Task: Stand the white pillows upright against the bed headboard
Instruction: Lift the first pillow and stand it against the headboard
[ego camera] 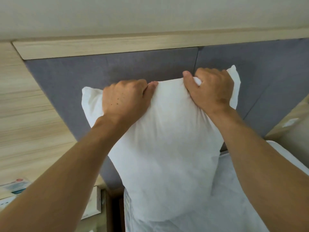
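While both fists are bunching its top edge | left hand (124, 97) + right hand (211, 88) are gripping pillow (167, 156), frame centre, upright on bed (237, 198) by headboard (70, 84) | soft, light, floppy; holding top corners is prob. best

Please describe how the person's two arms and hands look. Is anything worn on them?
Both forearms are bare up to the picture's edge: no sleeves, gloves, watch or bracelet show. No rings are visible on either hand. The left hand has a few small dark moles on its back. The right hand shows no markings. The nails visible on both thumbs look short and unpainted.
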